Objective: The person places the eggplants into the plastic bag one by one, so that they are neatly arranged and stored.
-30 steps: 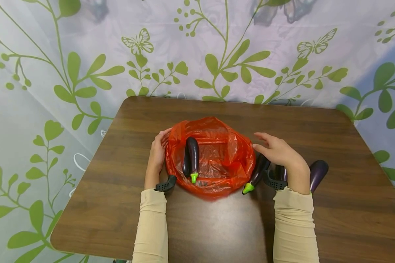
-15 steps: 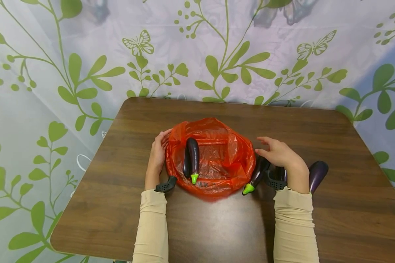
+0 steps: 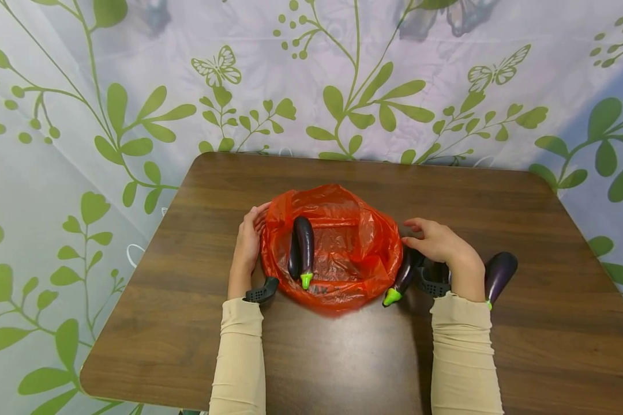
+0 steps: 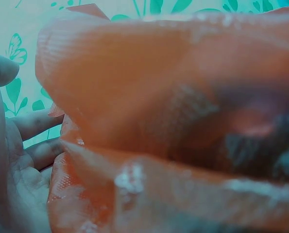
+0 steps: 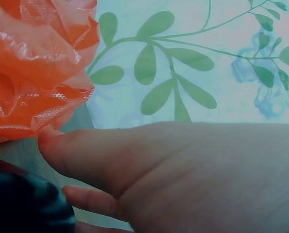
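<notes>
A red plastic bag (image 3: 332,294) stands on the table with its mouth wide, and two eggplants (image 3: 305,242) lie inside it at the left. My left hand (image 3: 247,239) rests along the bag's left side; in the left wrist view its fingers (image 4: 37,124) reach behind the plastic, thumb apart. Just right of the bag, my right hand (image 3: 441,242) hovers with loosely bent fingers and holds nothing. Below it lies an eggplant (image 3: 406,274) with a green cap, its top end partly hidden by the hand. In the right wrist view the thumb (image 5: 81,150) points toward the bag.
Another eggplant (image 3: 500,274) lies right of my right wrist, and a further dark one is mostly hidden under that wrist. The brown wooden table (image 3: 342,369) ends against a curtain (image 3: 291,75) printed with green leaves. A black band (image 3: 262,291) circles each wrist.
My right hand has dropped slightly, down toward the eggplant beside the bag, and its fingers have bent a little more. The left hand and the bag stay in place.
</notes>
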